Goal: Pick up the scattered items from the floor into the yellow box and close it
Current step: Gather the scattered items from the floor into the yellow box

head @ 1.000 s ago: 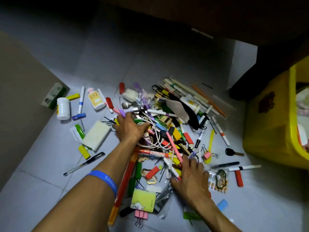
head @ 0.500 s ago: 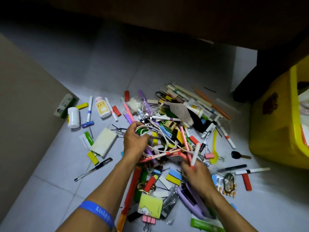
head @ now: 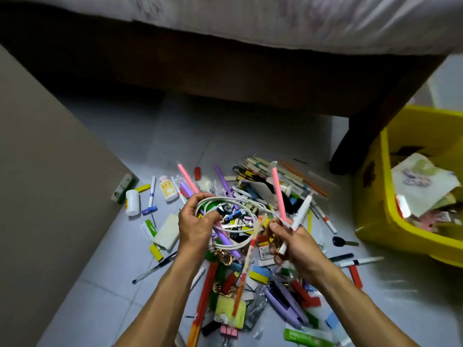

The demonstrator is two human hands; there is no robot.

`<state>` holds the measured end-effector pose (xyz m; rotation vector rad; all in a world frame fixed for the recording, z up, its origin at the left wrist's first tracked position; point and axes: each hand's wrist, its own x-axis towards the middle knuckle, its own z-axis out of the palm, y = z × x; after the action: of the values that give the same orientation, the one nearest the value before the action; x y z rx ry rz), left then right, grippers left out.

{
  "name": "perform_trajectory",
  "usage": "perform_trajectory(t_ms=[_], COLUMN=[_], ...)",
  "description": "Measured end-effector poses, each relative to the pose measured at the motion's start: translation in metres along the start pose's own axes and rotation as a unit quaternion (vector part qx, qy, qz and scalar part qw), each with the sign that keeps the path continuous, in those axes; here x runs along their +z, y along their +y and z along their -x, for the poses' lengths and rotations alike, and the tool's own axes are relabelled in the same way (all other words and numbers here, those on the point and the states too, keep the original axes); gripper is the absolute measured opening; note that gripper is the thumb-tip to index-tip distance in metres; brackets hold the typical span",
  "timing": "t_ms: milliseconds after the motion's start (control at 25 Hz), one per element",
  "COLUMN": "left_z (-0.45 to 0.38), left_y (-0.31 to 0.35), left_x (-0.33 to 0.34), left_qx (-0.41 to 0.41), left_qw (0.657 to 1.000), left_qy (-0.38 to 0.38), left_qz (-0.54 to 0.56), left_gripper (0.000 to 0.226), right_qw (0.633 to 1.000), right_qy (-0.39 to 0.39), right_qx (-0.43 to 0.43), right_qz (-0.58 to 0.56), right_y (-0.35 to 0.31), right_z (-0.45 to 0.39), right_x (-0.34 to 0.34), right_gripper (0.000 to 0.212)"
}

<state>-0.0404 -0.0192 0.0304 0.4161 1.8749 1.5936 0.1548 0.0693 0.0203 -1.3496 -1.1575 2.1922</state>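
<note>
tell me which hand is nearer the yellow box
Right. The right hand, gripping pens, is just left of the yellow box; the left hand, holding the white cable, is farther left.

We see a pale grey tiled floor [head: 155,279] with thin grout lines filling the lower half of the frame. Across the top runs a dark brown wooden bed frame [head: 225,71] under a light, faintly patterned mattress cover [head: 300,18]. A plain beige panel [head: 45,171] fills the left side.
</note>
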Motion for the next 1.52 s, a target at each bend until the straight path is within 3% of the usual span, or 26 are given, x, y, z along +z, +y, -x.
perform_trajectory(t_ms=[240,680,880,1080,1200,1280,1360,1440,1520], left_z=[0.046,0.089,0.100,0.100,0.093,0.086,0.080,0.069,0.054], left_y=[0.051,0.132,0.172,0.205,0.190,0.165,0.138,0.112,0.083], left_x=[0.016,0.067,0.126,0.238,0.317,0.360,0.393,0.416,0.425], left_qx=[0.111,0.208,0.271,0.345,0.340,0.341,0.324,0.258,0.188], left_qw=[0.994,0.974,0.952,0.912,0.890,0.859,0.835,0.827,0.790], left_qy=[0.006,-0.077,-0.138,-0.222,-0.272,-0.311,-0.367,-0.428,-0.472], left_qz=[-0.002,0.048,0.039,-0.022,-0.137,-0.224,-0.250,-0.259,-0.342], left_gripper=[0.037,0.036,0.036,0.029,0.027,0.027,0.029,0.037,0.065], right_qw=[0.997,0.974,0.965,0.931,0.888,0.870,0.870,0.877,0.890], right_qy=[-0.007,0.102,0.192,0.325,0.426,0.444,0.443,0.442,0.424], right_qx=[-0.051,-0.136,-0.154,-0.164,-0.121,-0.073,-0.057,-0.055,-0.050], right_qz=[0.059,0.151,0.093,0.028,0.124,0.200,0.210,0.178,0.158], right_y=[-0.035,-0.099,-0.124,-0.153,-0.158,-0.152,-0.141,-0.125,-0.113], right_z=[0.041,0.104,0.123,0.125,0.110,0.097,0.085,0.075,0.066], right_x=[-0.023,-0.086,-0.134,-0.195,-0.240,-0.265,-0.283,-0.297,-0.305], right_gripper=[0.015,0.009,0.007,0.006,0.011,0.011,0.010,0.018,0.034])
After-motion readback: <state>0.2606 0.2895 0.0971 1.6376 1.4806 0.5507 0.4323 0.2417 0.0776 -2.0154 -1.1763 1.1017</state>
